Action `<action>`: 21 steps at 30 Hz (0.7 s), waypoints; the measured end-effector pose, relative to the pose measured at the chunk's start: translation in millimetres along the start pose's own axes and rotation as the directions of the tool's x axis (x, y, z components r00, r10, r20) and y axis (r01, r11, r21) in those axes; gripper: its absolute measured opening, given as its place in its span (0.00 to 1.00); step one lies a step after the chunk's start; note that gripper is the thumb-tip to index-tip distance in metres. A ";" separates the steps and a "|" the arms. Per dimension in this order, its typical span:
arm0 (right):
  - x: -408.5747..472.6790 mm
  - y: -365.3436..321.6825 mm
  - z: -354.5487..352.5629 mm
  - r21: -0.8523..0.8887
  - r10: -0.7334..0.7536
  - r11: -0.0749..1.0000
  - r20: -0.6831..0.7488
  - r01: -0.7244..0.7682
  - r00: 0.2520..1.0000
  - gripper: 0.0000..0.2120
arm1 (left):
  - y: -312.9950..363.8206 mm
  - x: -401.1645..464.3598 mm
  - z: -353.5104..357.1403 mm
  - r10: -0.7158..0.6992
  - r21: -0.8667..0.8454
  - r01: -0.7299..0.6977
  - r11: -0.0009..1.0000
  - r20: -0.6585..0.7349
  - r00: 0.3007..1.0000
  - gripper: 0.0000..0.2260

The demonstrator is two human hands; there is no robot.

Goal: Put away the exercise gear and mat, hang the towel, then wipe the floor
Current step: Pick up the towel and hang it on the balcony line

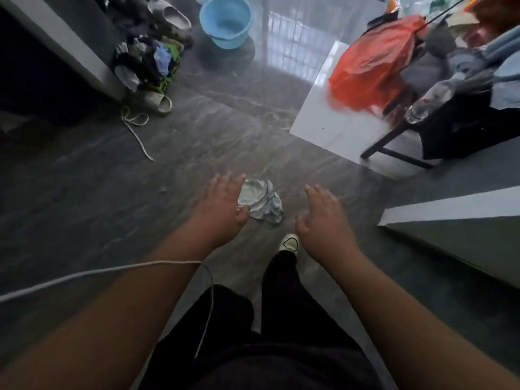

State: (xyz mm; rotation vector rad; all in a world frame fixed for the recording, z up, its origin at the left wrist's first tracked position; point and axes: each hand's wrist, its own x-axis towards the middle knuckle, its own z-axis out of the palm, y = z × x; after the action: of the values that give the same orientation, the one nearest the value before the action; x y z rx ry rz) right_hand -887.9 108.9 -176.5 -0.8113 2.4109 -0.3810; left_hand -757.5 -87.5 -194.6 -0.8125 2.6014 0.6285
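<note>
A crumpled pale blue-white cloth (263,202) lies on the dark grey marbled floor (84,192) in front of my feet. My left hand (222,206) hovers over the cloth's left edge, palm down, fingers spread, holding nothing. My right hand (323,218) is stretched out to the right of the cloth, also open and empty, apart from it. Whether the left hand touches the cloth I cannot tell. My white shoe (289,242) shows just below the cloth.
A light blue bucket (226,21) stands at the back. A pile of clothes and slippers (152,60) lies by the left wall, with a white cord (138,136) on the floor. A white table (332,128) with an orange bag (374,63) stands right. A ledge (450,209) runs at right.
</note>
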 end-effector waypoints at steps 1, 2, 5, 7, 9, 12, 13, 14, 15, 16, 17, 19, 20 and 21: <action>21.9 8.6 4.9 -0.010 0.005 1.000 0.026 -0.004 1.000 0.32 | 1.8 21.1 6.2 0.002 -0.007 -0.002 1.000 0.006 1.000 0.32; 42.6 16.3 10.1 -0.020 0.003 1.000 0.045 -0.002 0.999 0.32 | 4.7 41.6 11.2 0.008 -0.015 -0.007 1.000 0.009 1.000 0.32; 105.3 39.3 33.0 -0.019 0.014 1.000 0.068 -0.012 0.998 0.32 | 7.4 109.6 37.3 0.006 -0.013 -0.005 1.000 0.035 0.999 0.31; 144.0 59.0 60.4 0.008 0.058 0.998 0.092 -0.059 0.994 0.31 | 1.4 151.0 70.3 -0.007 0.000 0.007 1.000 0.086 0.996 0.31; 179.0 82.5 100.6 0.029 0.094 0.995 0.118 -0.098 0.989 0.31 | -9.5 189.5 114.7 -0.022 -0.004 0.022 1.000 0.152 0.988 0.31; 230.4 119.9 178.6 0.029 0.137 0.989 0.158 -0.144 0.978 0.32 | -29.5 246.7 191.2 -0.019 -0.031 0.026 0.999 0.224 0.974 0.31; 245.8 132.0 207.0 0.030 0.150 0.987 0.175 -0.158 0.973 0.32 | -37.8 265.3 218.8 -0.015 -0.042 0.026 0.999 0.236 0.972 0.31; 260.2 144.3 235.9 0.031 0.160 0.985 0.190 -0.169 0.969 0.32 | -46.8 283.8 247.1 -0.008 -0.058 0.022 0.998 0.241 0.970 0.31; 275.0 156.9 264.9 0.033 0.164 0.984 0.202 -0.174 0.965 0.32 | -56.7 302.2 275.8 0.003 -0.074 0.016 0.997 0.242 0.970 0.31; 288.9 169.6 294.4 0.034 0.168 0.983 0.213 -0.179 0.962 0.33 | -67.8 319.8 304.9 0.013 -0.083 0.008 0.997 0.244 0.970 0.31; 302.5 182.4 324.4 0.036 0.176 0.981 0.223 -0.188 0.959 0.33 | -80.1 337.0 334.6 0.023 -0.083 -0.002 0.997 0.244 0.970 0.31; 324.6 206.5 383.4 0.042 0.205 0.974 0.247 -0.222 0.947 0.34 | -105.4 365.4 391.8 0.038 -0.078 -0.019 0.997 0.240 0.970 0.31; 333.8 218.0 410.7 0.045 0.216 0.971 0.257 -0.235 0.942 0.34 | -116.9 377.3 418.4 0.047 -0.078 -0.029 0.997 0.238 0.970 0.31; 341.8 228.9 437.0 0.045 0.225 0.968 0.267 -0.246 0.937 0.35 | -127.2 387.3 444.1 0.055 -0.079 -0.037 0.996 0.245 0.968 0.31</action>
State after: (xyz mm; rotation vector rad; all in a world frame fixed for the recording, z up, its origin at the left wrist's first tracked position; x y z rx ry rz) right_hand -961.0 35.7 -767.6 -0.4946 2.1986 -0.2543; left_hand -898.9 -131.3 -779.0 -0.6509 2.3879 0.7906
